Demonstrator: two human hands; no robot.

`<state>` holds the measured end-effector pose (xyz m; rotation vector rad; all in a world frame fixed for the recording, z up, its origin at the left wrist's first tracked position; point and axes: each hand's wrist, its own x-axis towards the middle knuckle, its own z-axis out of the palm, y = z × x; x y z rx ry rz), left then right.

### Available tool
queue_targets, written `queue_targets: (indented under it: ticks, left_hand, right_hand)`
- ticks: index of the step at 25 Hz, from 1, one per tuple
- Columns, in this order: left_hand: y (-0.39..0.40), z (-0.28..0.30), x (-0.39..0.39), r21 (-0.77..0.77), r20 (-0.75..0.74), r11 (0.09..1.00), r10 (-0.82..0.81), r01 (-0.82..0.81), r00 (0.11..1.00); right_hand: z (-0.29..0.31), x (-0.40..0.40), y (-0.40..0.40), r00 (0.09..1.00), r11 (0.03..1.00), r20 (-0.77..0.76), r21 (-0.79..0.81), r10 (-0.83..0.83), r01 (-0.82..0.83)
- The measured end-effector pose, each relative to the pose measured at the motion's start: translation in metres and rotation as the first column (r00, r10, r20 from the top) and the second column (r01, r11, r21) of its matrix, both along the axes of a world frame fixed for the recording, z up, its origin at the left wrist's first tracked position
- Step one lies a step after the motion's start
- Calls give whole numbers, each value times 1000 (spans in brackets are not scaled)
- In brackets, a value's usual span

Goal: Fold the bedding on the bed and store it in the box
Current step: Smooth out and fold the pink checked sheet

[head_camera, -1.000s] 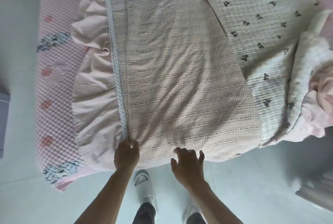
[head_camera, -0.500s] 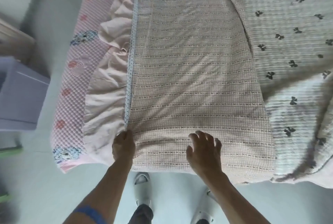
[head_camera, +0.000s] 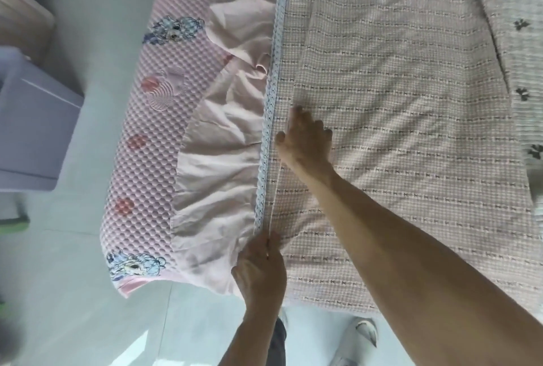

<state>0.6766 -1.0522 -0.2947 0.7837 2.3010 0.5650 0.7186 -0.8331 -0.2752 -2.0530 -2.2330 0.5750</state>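
Left hand [head_camera: 260, 270] is down at the near edge of the bed [head_camera: 141, 142], fingers curled and pinching the seam of the checked quilt [head_camera: 396, 118] right where the blue lace trim [head_camera: 269, 130] ends; right hand [head_camera: 305, 137] lies further up that same seam, fingers straight and pressed flat on the quilt, thumb beside the lace; the quilt lies spread along the bed, its pink ruffle [head_camera: 223, 159] fanned out to the left over the bubble-textured pink sheet; along the quilt's right edge lies a pale cover with dark bows [head_camera: 526, 77]; off the bed's left side, on the floor, a lilac box [head_camera: 32, 118] stands well apart from the bedding; white slippers [head_camera: 365, 330] show below the near edge.
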Motion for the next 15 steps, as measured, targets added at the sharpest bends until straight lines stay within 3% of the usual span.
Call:
queue_targets:
  ticks: [2, 5, 7, 11, 15]
  left_hand:
    - [-2, -10, -15, 81, -17, 992, -101, 102, 995]
    - [-1, -21, -31, 104, 1, 975, -196, 195, 981]
    - [3, -18, -30, 83, 47, 976, -206, 202, 977]
    - [6, -13, -34, 119, 95, 992, -62, 51, 994]
    - [5, -13, -37, -3, 99, 996, -86, 87, 991]
  right_hand:
    - [-4, -17, 34, 983, 991, 121, 22, -137, 136]
    - [-5, -15, 62, 961, 988, 229, 45, -154, 147]
    - [-5, -15, 71, 976, 984, 138, 84, -169, 159]
    - [2, -42, 70, 985, 980, -134, 153, -111, 131]
    - [-11, -42, 41, 996, 999, -82, 0, 36, -36]
